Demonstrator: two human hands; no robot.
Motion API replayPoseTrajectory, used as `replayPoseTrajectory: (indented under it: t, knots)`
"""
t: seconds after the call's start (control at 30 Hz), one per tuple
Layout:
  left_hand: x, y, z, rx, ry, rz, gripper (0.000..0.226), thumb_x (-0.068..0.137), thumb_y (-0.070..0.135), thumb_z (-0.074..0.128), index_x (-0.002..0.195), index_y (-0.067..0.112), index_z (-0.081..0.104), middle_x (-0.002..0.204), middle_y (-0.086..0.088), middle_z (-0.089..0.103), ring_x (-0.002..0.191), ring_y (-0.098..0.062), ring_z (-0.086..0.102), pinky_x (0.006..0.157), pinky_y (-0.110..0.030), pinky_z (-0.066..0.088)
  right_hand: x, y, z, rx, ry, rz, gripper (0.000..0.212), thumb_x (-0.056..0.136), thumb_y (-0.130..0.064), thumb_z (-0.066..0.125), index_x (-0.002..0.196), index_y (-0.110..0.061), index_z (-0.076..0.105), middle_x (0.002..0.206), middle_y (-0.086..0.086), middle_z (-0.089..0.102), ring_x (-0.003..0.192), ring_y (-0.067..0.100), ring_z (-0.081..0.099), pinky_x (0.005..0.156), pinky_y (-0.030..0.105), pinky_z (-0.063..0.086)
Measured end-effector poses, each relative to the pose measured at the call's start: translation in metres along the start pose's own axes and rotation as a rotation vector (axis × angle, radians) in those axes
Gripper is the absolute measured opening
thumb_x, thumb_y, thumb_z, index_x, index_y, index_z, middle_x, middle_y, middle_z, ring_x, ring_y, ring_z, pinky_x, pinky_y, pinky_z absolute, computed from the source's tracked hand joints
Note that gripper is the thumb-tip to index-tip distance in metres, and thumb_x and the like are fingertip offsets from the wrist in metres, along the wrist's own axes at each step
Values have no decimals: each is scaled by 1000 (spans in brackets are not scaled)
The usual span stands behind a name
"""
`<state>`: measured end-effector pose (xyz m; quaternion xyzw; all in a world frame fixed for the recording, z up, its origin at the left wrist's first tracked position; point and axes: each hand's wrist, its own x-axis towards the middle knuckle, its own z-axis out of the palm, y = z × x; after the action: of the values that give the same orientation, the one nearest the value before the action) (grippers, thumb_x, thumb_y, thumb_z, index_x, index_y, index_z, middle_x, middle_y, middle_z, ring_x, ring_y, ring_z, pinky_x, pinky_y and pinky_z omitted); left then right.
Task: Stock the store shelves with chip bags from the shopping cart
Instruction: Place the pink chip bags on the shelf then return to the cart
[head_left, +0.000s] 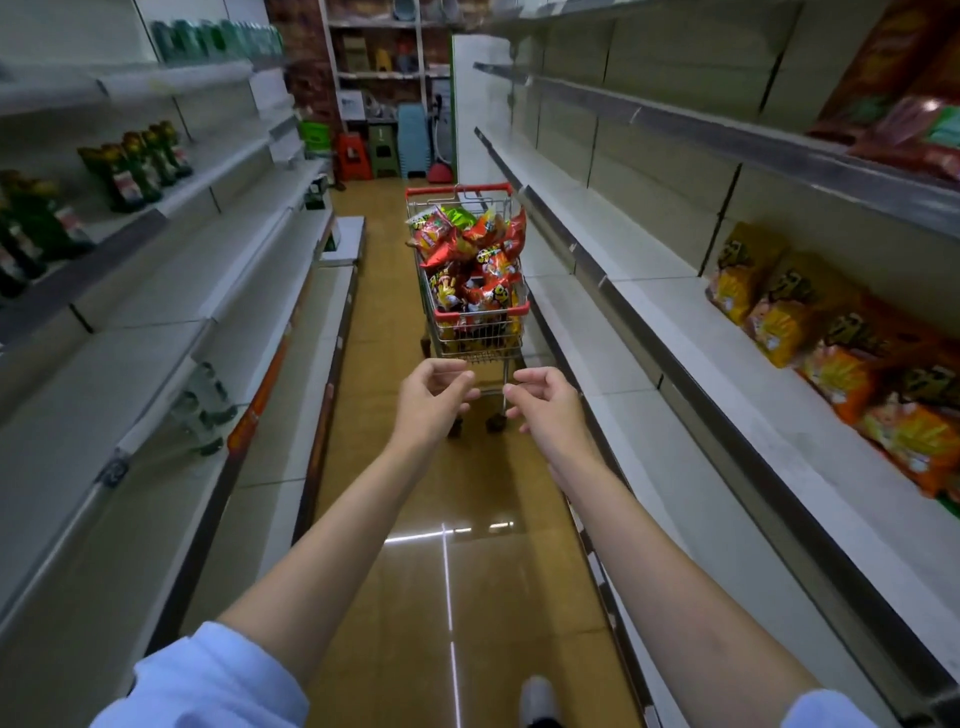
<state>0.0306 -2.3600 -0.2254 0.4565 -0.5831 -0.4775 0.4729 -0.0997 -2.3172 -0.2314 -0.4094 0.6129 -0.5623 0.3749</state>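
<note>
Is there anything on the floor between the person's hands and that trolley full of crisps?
Nothing. In the head view, only bare brown floor shows between the empty left hand, right hand and the shopping cart ahead.

Single view, head-mounted, wide-angle; straight lines bow toward the frame edges. Camera looks forward and down along a store aisle, from standing height. Floor (467, 597) runs up the centre of frame. Shelves on the left (156, 291) and shelves on the right (675, 322) flank it and converge toward the far end. Both forearms enter from the bottom corners, nearest the lens. Shopping cart (470, 291) sits mid-distance, against the right shelf edge. Far wall small and soft. No second view to compare.
</note>
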Motion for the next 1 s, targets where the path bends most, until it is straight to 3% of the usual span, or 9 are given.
replayPoseTrajectory:
  t: [0.4,0.87,1.0]
  knots:
    - [221,-17,58,48,88,-17,10,92,17,61,102,18,59,98,-2,66,82,-7,68,64,-14,53,242,1,9,32,-96,10,19,93,-20,61,111,-20,58,102,0,65,84,12,64,65,21,46]
    - [400,-109,86,-69,39,-264,19,93,15,60,110,9,60,102,-7,67,87,-13,68,75,-22,55,434,56,36,-63,-130,138,16,93,-16,60,109,-17,57,97,0,64,81,10,62,63,20,45]
    - [470,-133,79,-183,58,-330,13,93,12,59,105,8,59,97,-7,67,80,-12,67,66,-17,54,503,63,58,-121,-107,152,17,93,-14,61,109,-15,57,97,1,64,81,12,63,64,19,44]
